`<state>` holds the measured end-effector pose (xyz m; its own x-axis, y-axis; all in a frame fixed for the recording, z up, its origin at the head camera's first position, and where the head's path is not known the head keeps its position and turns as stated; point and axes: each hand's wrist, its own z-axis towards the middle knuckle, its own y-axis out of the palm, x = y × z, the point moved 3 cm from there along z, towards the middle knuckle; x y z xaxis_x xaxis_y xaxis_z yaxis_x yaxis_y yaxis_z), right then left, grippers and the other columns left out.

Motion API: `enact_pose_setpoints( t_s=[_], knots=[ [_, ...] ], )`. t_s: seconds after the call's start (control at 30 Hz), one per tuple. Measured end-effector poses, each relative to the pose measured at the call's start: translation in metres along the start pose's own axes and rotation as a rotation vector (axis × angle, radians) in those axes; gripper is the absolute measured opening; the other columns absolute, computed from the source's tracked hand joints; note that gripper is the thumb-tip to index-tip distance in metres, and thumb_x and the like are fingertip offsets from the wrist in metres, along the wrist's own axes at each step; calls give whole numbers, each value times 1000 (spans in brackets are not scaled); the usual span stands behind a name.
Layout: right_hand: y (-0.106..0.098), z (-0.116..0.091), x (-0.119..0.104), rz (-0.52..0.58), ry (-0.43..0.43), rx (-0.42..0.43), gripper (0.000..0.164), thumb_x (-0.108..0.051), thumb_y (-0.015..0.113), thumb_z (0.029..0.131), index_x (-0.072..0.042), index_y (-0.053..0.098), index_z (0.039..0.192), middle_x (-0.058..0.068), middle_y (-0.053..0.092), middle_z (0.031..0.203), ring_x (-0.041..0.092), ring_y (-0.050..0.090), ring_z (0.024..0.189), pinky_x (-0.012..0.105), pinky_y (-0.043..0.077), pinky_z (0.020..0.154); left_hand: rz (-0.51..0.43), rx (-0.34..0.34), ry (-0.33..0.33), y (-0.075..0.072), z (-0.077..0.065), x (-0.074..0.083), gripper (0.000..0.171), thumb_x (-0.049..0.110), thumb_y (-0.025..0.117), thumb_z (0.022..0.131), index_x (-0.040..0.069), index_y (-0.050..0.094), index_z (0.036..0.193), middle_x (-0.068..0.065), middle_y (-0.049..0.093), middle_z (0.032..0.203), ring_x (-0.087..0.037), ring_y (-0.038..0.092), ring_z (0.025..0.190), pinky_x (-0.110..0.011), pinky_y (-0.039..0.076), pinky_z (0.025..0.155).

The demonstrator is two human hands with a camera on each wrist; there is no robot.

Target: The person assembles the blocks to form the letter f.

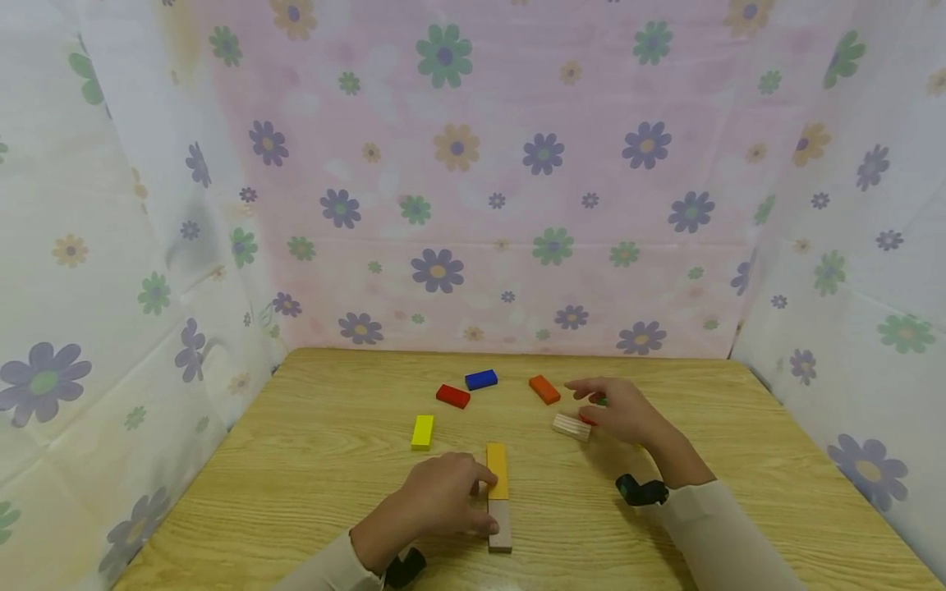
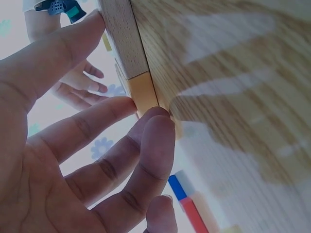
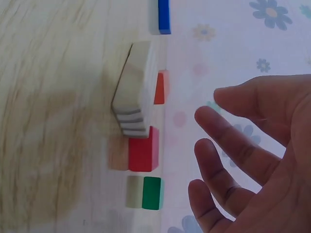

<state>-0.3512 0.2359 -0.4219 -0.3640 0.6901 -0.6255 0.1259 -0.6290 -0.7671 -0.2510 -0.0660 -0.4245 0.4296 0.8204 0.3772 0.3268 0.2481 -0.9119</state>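
Observation:
My left hand [image 1: 443, 497] rests on the table beside two blocks laid end to end, a yellow-orange block [image 1: 498, 472] and a plain wooden block [image 1: 499, 525]. Its index fingertip touches the yellow-orange one, and the thumb tip meets the wooden one; in the left wrist view the other fingers are loosely bent. Over the right side, my right hand [image 1: 624, 410] hovers with relaxed fingers and nothing in its grasp. Just below it lie a grooved light-wood block [image 3: 133, 87], a red block [image 3: 141, 155] and a green block [image 3: 151, 193], partly hidden in the head view.
Toward the back of the wooden table [image 1: 332, 460] lie a blue block [image 1: 481, 380], another red block [image 1: 453, 396] and an orange block [image 1: 544, 390]. A bright yellow block [image 1: 423, 432] lies left of the middle. Flower-patterned cloth [image 1: 502, 180] surrounds the back and sides.

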Motion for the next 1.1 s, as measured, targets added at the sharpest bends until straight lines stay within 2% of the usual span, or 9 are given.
enact_pose_setpoints(
  t_s=[0.1,0.23,0.43,0.73,0.87,1.1],
  knots=[
    [2,1,2,-3,17,-28,43,-7,64,100,-14,63,143,14,70,128,38,62,121,38,59,82,5,0,3,0,0,0,53,52,88,78,31,75,126,12,67,95,-1,56,82,-25,47,64],
    [6,1,4,-1,41,-57,41,-3,63,99,-11,67,138,11,72,122,31,64,111,31,54,71,15,-1,4,0,0,0,53,52,87,79,31,74,126,12,67,94,-1,55,81,-25,47,63],
    [10,3,8,-26,19,-80,38,1,63,95,-9,71,131,4,74,108,20,63,94,27,50,64,11,2,6,1,0,0,53,53,87,79,32,75,126,13,66,93,-2,55,80,-25,46,62],
    [13,5,10,-62,15,-101,48,11,59,85,-10,74,126,1,72,102,18,58,83,28,49,63,25,5,1,0,0,1,53,54,87,78,33,75,125,13,66,93,-2,54,80,-25,45,64],
    [14,5,9,-78,40,-99,46,10,61,87,-13,75,125,2,72,103,17,59,84,28,50,64,32,6,3,0,0,1,52,55,86,78,33,75,125,13,65,91,-2,53,79,-26,44,63],
    [15,2,7,-78,26,-113,42,7,63,89,-11,74,125,5,72,105,17,60,85,30,52,66,58,12,17,1,0,0,53,57,86,78,34,76,124,14,65,91,-1,53,79,-25,44,63]
  ],
)
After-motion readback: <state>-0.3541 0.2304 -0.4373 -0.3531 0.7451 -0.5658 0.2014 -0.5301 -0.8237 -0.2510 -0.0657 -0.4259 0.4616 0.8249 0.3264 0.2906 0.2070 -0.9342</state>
